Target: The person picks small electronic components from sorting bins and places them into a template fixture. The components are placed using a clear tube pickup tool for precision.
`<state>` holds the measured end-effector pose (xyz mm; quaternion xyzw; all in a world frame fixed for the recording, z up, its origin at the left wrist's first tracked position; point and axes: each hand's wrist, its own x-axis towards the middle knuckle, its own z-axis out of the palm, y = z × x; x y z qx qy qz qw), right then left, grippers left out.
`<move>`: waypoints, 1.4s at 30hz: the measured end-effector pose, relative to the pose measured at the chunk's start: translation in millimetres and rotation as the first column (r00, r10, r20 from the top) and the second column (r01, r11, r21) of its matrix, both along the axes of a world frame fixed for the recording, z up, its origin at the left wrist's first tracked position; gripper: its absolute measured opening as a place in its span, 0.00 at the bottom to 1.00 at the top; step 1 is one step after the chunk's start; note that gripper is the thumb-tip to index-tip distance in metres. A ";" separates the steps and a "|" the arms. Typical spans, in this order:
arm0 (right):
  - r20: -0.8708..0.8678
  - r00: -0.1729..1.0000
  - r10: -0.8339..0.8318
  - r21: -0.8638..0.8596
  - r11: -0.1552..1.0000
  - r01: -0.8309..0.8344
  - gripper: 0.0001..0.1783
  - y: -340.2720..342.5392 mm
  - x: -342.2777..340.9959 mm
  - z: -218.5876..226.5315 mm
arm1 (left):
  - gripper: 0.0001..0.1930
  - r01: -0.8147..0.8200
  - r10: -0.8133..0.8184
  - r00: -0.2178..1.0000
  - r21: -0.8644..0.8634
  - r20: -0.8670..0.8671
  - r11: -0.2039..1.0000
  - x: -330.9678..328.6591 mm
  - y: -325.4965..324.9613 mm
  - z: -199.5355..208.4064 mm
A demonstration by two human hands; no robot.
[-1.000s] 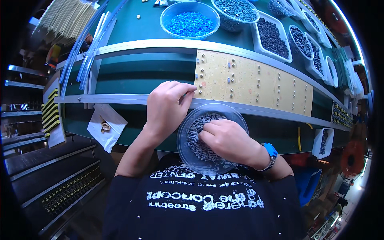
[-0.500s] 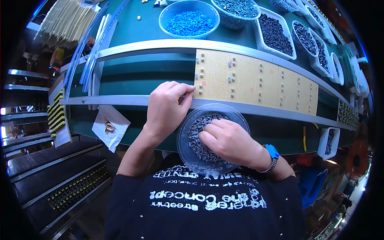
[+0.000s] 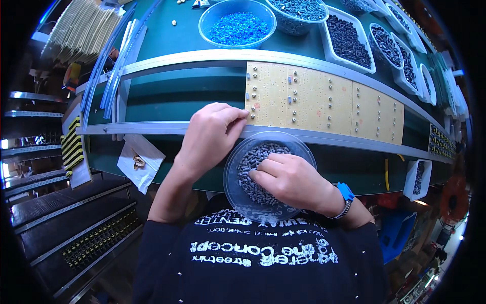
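Note:
My left hand [image 3: 215, 133] is closed in a pinch at the lower left corner of a tan circuit board [image 3: 309, 104]. Its fingertips touch the board's edge; whatever is between them is too small to make out. The board lies between two metal rails and carries rows of small round metal parts and several small grey-blue parts toward its left. My right hand [image 3: 293, 181] dips into a clear round tub [image 3: 232, 195] in front of me. Its fingers are bunched among many small grey cylindrical components [image 3: 253, 158], and the tips are partly hidden.
A tub of blue pieces [image 3: 237, 30] and a white tray of black components [image 3: 347, 43] stand behind the far rail [image 3: 197, 57]. Clear strips [image 3: 114, 76] cross the rails at left. A white paper [image 3: 147, 167] with brownish bits lies left of the near rail [image 3: 167, 127].
The view and board have shifted slightly. My left hand stays at the board's corner, while the fingers of my right hand have moved a little among the grey components.

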<state>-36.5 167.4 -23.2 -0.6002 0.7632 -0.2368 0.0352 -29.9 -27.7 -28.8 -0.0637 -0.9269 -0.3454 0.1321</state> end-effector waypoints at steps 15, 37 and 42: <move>0.028 1.000 0.000 -0.030 1.000 0.001 0.08 0.8 -0.1 -0.5 | 0.06 0.168 -0.168 0.985 0.001 -0.026 0.986 -11.0 -15.7 -5.7; 0.391 0.813 -0.432 -0.351 0.746 0.565 0.08 21.6 -24.1 10.8 | 0.06 0.409 -0.417 0.893 -0.081 -0.170 0.909 34.3 10.0 21.8; 0.109 0.838 -0.535 -0.263 0.797 0.543 0.06 19.9 -40.1 0.5 | 0.08 0.624 -0.602 0.781 -0.195 0.166 0.756 55.7 20.2 12.0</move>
